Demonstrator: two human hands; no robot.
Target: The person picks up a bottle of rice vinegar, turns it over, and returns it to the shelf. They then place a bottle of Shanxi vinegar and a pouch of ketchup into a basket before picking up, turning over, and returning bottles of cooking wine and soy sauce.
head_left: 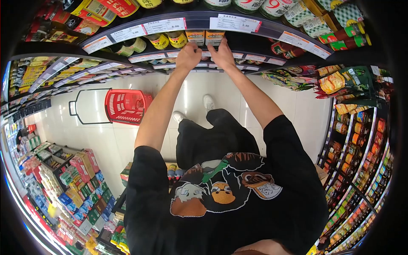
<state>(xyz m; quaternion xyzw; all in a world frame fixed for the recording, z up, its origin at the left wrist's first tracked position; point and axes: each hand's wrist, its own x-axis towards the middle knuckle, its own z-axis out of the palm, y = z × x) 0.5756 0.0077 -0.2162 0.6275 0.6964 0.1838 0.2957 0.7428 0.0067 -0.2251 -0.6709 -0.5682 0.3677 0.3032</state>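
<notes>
Two small orange-and-grey boxes stand side by side on a shelf at the top of the head view: a left box [195, 37] and a right box [215, 37]. My left hand [189, 56] is in front of the left box, its fingers curled in; whether anything is inside them is hidden. My right hand [222, 55] reaches to the right box, with the thumb at its lower front and the fingers along its right side. Just left of the boxes are yellow-labelled jars [177, 39]. A price-label strip [173, 54] runs along the shelf edge beneath my hands.
A red shopping basket [127, 106] with a dark handle frame stands on the pale tiled floor [187, 89] to my left. Hanging snack packets [335, 83] jut out at the right. Shelves of jars [352, 148] line the right side, and stacked goods [76, 187] fill the lower left.
</notes>
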